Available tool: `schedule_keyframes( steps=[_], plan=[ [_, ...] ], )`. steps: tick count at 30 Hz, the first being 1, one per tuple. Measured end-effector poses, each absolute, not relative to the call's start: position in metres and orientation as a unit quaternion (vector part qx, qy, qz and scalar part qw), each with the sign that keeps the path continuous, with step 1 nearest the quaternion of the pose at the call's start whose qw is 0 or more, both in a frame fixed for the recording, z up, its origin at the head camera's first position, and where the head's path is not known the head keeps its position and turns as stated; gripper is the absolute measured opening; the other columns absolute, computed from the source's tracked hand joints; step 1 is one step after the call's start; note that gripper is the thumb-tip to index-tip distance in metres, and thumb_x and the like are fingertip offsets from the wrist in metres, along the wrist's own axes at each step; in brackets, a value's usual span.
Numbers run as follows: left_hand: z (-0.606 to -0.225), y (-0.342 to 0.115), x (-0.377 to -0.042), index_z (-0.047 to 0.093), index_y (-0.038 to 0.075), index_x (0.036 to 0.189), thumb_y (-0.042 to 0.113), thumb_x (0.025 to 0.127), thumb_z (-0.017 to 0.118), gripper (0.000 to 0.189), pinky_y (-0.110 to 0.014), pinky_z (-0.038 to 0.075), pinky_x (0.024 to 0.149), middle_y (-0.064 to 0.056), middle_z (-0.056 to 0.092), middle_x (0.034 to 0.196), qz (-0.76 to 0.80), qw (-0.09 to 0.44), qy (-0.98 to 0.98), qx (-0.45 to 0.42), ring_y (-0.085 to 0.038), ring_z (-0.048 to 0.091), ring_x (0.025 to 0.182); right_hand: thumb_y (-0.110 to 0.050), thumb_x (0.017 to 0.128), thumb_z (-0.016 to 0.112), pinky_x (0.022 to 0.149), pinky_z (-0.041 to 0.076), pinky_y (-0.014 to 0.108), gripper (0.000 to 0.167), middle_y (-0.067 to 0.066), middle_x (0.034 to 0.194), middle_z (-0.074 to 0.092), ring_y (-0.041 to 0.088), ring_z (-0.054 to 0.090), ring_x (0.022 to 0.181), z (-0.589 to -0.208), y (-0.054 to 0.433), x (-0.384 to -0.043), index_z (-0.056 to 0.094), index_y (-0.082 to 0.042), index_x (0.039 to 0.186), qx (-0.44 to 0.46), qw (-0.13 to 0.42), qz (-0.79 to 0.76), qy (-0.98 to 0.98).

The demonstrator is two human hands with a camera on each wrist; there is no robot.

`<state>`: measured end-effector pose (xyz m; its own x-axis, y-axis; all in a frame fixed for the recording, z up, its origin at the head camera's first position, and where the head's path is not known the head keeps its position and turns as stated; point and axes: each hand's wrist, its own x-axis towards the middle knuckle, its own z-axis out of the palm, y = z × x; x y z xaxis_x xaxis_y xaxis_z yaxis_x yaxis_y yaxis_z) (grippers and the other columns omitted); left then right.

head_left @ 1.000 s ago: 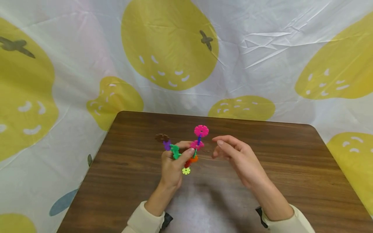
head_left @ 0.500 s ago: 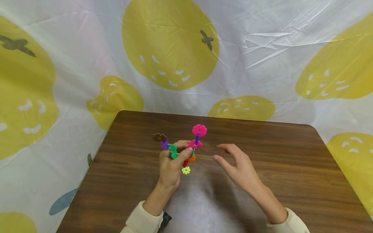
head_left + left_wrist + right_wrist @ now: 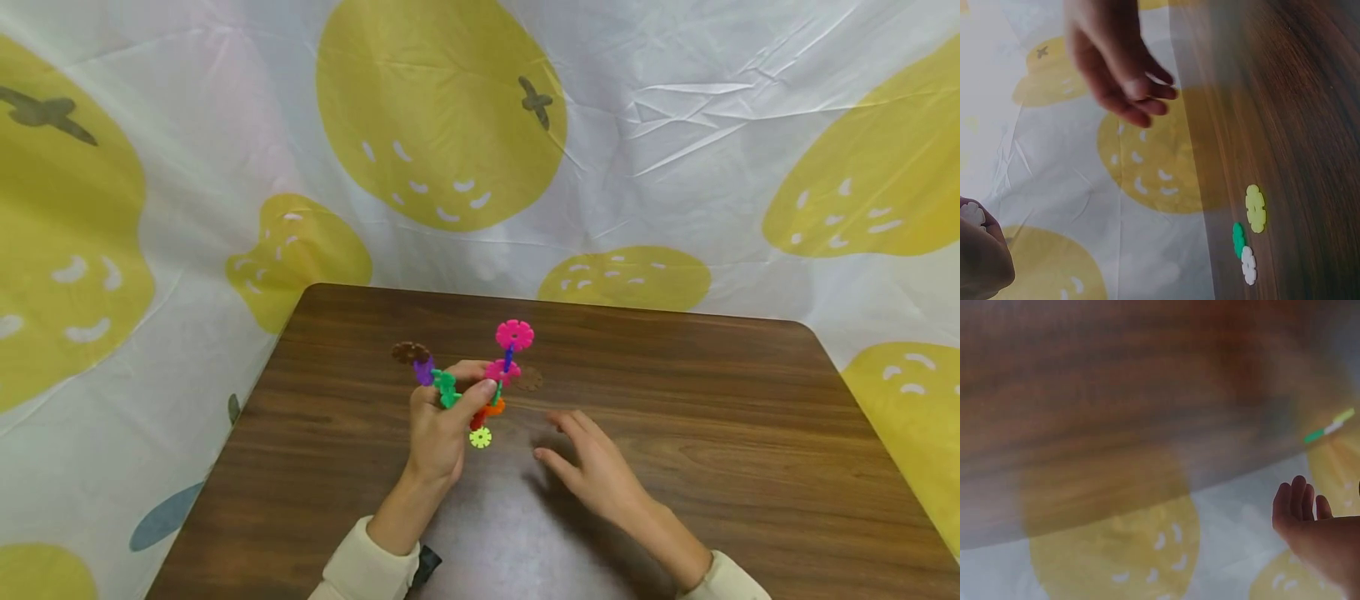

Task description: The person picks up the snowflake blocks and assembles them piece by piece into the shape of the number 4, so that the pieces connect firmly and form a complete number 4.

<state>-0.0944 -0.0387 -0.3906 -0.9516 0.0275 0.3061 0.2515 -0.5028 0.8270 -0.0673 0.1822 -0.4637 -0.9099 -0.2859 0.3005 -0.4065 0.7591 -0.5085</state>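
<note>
In the head view my left hand (image 3: 438, 433) grips a chain of interlocking flower-shaped discs, thumb over the middle. Out of the grip on the left reach a green disc (image 3: 446, 385), a purple disc (image 3: 423, 372) and a brown disc (image 3: 410, 353). To the right rise two pink discs (image 3: 514, 335) joined by a blue disc (image 3: 508, 359). Orange and red pieces (image 3: 478, 419) show below the thumb, with a yellow disc (image 3: 481, 437) under them. The part inside the palm is hidden. My right hand (image 3: 596, 475) holds nothing, fingers loosely bent, low over the table.
A faint brown disc (image 3: 529, 379) shows against the wooden table (image 3: 712, 400), right of the pink discs. In the left wrist view, yellow (image 3: 1255, 209), green (image 3: 1238, 240) and white (image 3: 1249, 265) discs appear near the table edge. A fruit-printed cloth (image 3: 480, 267) hangs behind.
My right hand has drawn back from beside the pink discs, down toward the near side, its fingers loosening. My left hand shifted slightly left, then stayed put with the chain.
</note>
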Motion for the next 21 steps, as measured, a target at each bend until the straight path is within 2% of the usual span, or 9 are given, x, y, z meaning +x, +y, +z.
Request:
schedule_keyframes(
  steps=[7,9,16,21],
  plan=[
    [-0.392,-0.038,-0.094,0.08,0.019,0.094,-0.001,0.09,0.069,0.023,-0.024,0.058,0.08,0.0,0.077,0.101,-0.856,0.062,-0.492,-0.146,-0.016,0.073,0.095,-0.029,0.089,0.082,0.093,0.057,0.041,0.049,0.005,0.118,0.068,0.02,0.065,0.111,-0.487,0.171,-0.066,0.067,-0.004,0.128,0.196,0.074,0.272,-0.939],
    [-0.391,-0.037,-0.094,0.08,0.019,0.094,0.0,0.09,0.069,0.022,-0.024,0.058,0.08,0.0,0.077,0.101,-0.855,0.061,-0.494,-0.144,-0.016,0.073,0.096,-0.029,0.088,0.083,0.092,0.057,0.041,0.048,0.005,0.116,0.068,0.02,0.064,0.109,-0.491,0.166,-0.067,0.068,-0.004,0.126,0.203,0.08,0.264,-0.94],
    [-0.391,-0.035,-0.092,0.078,0.02,0.088,-0.004,0.089,0.067,0.027,-0.02,0.057,0.071,0.003,0.076,0.1,-0.859,0.054,-0.493,-0.125,-0.01,0.069,0.085,-0.028,0.084,0.086,0.087,0.052,0.041,0.044,0.004,0.108,0.068,0.021,0.06,0.1,-0.5,0.153,-0.075,0.07,-0.004,0.118,0.229,0.102,0.254,-0.934],
    [-0.391,-0.034,-0.092,0.078,0.02,0.088,-0.004,0.089,0.067,0.026,-0.02,0.056,0.072,0.003,0.075,0.101,-0.857,0.053,-0.498,-0.124,-0.01,0.068,0.087,-0.027,0.084,0.086,0.085,0.05,0.041,0.045,0.004,0.105,0.067,0.021,0.058,0.096,-0.502,0.144,-0.082,0.071,-0.002,0.118,0.241,0.107,0.246,-0.933]
  ],
)
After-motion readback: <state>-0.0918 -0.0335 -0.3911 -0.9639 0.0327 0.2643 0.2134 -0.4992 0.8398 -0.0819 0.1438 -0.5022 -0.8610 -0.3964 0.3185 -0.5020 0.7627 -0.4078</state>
